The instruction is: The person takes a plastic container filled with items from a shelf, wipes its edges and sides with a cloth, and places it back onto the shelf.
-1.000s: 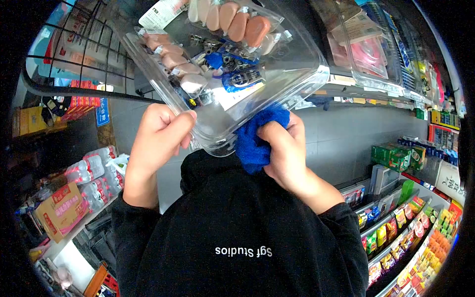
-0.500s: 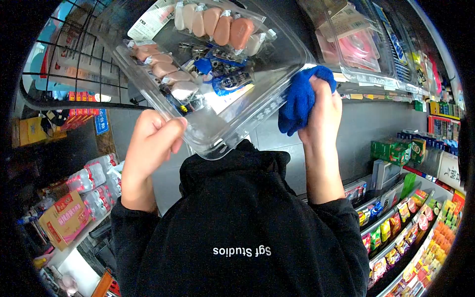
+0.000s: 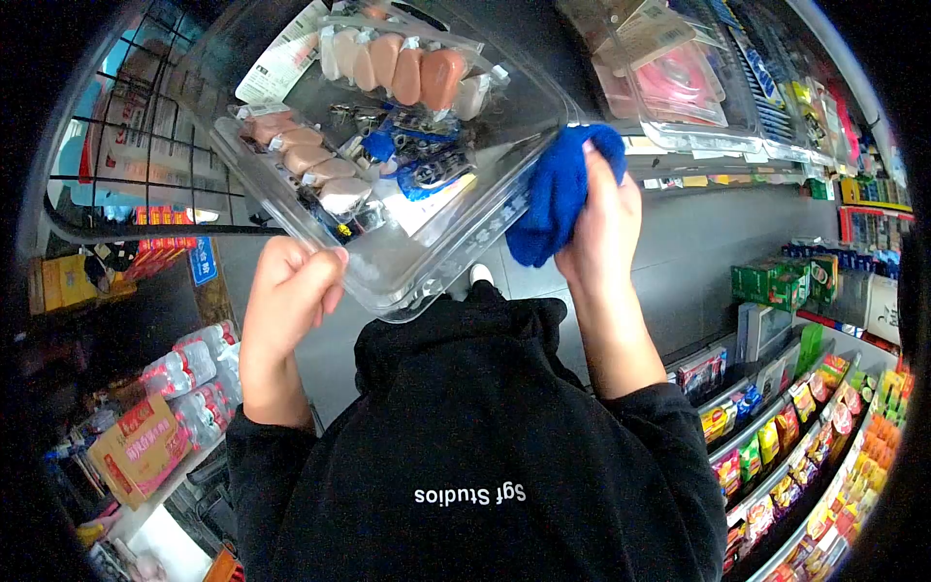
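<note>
A clear plastic bin [image 3: 386,303] is tilted in front of my chest. In it lie several packs of beige and pink powder puffs [image 3: 393,70] and small packs with blue parts [image 3: 419,150]. My left hand [image 3: 296,286] is closed on the bin's near left edge, thumb on the rim. My right hand [image 3: 603,218] grips a bunched blue cloth [image 3: 555,199], which rests against the bin's right side wall. The fingers behind the cloth are hidden.
More clear bins with packaged goods [image 3: 669,82] stand on the shelf at the upper right. A black wire rack [image 3: 145,145] is at the left. Snack racks [image 3: 776,446] stand at the lower right, bottled water [image 3: 184,369] and a carton [image 3: 141,446] at the lower left.
The bin has shifted slightly left and toward me in view. My right hand and the cloth have moved left with it. A white shoe now shows below the bin.
</note>
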The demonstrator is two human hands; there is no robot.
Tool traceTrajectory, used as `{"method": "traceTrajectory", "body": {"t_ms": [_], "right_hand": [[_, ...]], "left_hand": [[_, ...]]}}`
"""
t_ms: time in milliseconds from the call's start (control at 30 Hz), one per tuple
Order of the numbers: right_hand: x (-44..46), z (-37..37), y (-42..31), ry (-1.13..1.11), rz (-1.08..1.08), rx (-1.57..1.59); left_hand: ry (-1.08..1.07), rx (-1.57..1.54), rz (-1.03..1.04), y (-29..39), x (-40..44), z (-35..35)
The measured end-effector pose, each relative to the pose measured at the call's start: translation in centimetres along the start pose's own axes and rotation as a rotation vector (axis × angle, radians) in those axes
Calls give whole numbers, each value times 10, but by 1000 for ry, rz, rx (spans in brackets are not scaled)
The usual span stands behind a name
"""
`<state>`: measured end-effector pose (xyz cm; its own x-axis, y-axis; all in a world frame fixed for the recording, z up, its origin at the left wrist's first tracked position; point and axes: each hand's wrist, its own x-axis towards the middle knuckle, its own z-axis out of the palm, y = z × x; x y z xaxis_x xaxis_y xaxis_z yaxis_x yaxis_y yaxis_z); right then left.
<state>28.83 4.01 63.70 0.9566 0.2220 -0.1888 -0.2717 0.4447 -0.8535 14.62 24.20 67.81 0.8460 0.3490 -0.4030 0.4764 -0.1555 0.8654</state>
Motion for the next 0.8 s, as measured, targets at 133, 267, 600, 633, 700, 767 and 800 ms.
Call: {"method": "traceTrajectory", "body": {"t_ms": [133, 267, 600, 633, 700, 767, 800], "right_hand": [[16, -3, 2, 55, -121, 32], [-12, 6, 8, -34, -85, -121], [31, 4, -4, 63, -70, -48], [36, 11, -11, 73, -35, -37], [41, 12, -20, 35, -27, -144], [47, 6, -6, 122, -66, -187], [42, 10, -7, 96, -83, -167]], "left_hand": [[17, -2, -7, 0, -1, 0], [38, -5, 22, -4, -1, -1], [10, -20, 6, -2, 1, 0], [-4, -24, 2, -3, 2, -1], [-2, -27, -10, -5, 2, 0], [2, -52, 15, -3, 1, 9], [-8, -95, -34, 0, -1, 10]]}}
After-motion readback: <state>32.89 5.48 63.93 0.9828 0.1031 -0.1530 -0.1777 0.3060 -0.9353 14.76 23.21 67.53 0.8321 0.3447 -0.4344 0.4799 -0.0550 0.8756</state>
